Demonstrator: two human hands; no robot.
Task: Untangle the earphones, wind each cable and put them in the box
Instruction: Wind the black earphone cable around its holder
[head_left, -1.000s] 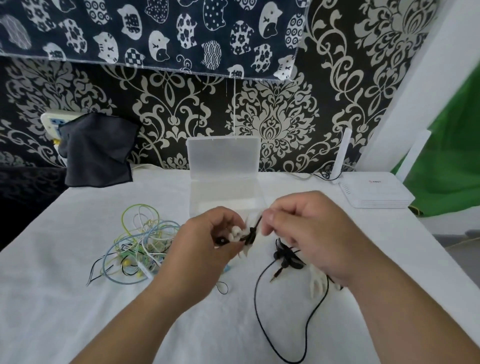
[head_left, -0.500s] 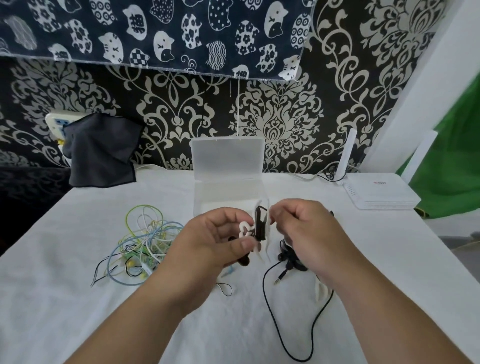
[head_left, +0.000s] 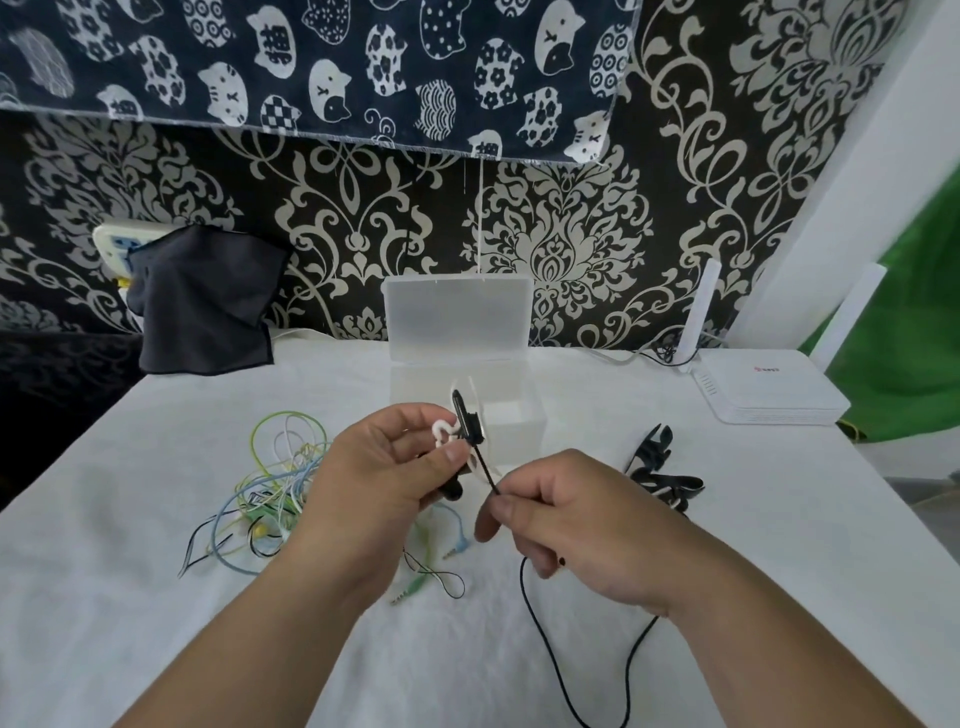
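Risk, left to right: the loose tangle of coloured earphones (head_left: 270, 493) on the table (head_left: 130, 649) may snag the black cable (head_left: 545, 634) trailing beneath both hands. The left hand (head_left: 379, 483), fingers closed, pinches a white cable winder (head_left: 444, 431) with black earphone parts; a hard tug could slip it. The right hand (head_left: 576, 525) pinches the thin black cable taut. Behind stands the open clear box (head_left: 514, 410).

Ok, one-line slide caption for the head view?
Left hand holds black earphones; right hand pinches their cable before open clear box.
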